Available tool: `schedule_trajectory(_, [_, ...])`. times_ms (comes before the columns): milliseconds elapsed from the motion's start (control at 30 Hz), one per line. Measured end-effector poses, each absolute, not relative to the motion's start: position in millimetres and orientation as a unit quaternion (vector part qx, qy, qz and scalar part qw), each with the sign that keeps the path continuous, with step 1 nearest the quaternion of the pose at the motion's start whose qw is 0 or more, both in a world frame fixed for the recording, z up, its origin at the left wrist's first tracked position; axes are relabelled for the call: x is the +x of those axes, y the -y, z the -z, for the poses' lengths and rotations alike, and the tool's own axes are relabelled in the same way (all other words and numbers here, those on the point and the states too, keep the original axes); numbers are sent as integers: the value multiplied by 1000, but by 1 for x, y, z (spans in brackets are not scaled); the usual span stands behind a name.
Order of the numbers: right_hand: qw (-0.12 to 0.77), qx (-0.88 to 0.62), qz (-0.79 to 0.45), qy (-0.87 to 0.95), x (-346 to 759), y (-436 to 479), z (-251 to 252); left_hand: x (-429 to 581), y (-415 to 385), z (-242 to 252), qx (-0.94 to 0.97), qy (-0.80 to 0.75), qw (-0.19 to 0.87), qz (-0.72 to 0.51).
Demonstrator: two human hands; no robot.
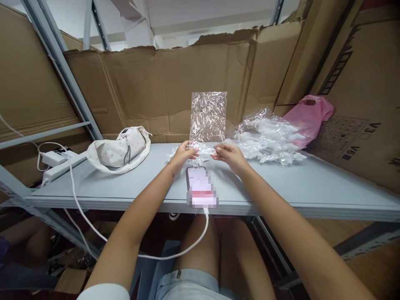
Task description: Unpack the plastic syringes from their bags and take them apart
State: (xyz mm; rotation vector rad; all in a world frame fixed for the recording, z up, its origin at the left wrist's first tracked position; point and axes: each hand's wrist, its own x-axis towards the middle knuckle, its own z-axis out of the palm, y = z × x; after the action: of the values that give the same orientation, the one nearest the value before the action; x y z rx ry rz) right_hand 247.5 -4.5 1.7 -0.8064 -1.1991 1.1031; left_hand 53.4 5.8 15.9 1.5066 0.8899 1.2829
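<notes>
A clear, crinkled plastic bag (208, 116) stands upright between my hands above the shelf. My left hand (185, 153) pinches its lower left corner, and my right hand (229, 156) pinches the lower right one. Small white pieces (196, 161) lie on the surface just below the bag, partly hidden by my fingers. Nearer to me a phone (196, 179) lies face up at the shelf's edge, its screen lit and partly blurred. A white cable (206, 221) is plugged into its near end.
Filled clear bags of white pieces (265, 139) lie right of my hands, before a pink plastic bag (308, 118). A white fabric bag (120, 150) and a power strip (64, 166) sit left. Cardboard (175, 87) walls the grey shelf (281, 187). Another person's arm (25, 235) shows lower left.
</notes>
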Motion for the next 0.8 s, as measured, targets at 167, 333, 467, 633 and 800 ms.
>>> schedule_trajectory(167, [596,-345,-497,528,241,13,-2,58,-7,-12,607,-368,443,-547])
schedule_trajectory(333, [584,-361,-504,524,239,14,-3,55,-7,-12,614,-357,447,-545])
schedule_trajectory(467, [605,-372,-444,546,239,7,-1,55,-10,-13,630,-338,450,-535])
schedule_trajectory(633, [622,-372,-409,556,239,1,1,53,-16,-11,621,-339,459,-538])
schedule_trajectory(800, [621,-365,-416,555,243,0,2,50,-16,-12,607,-326,490,-534])
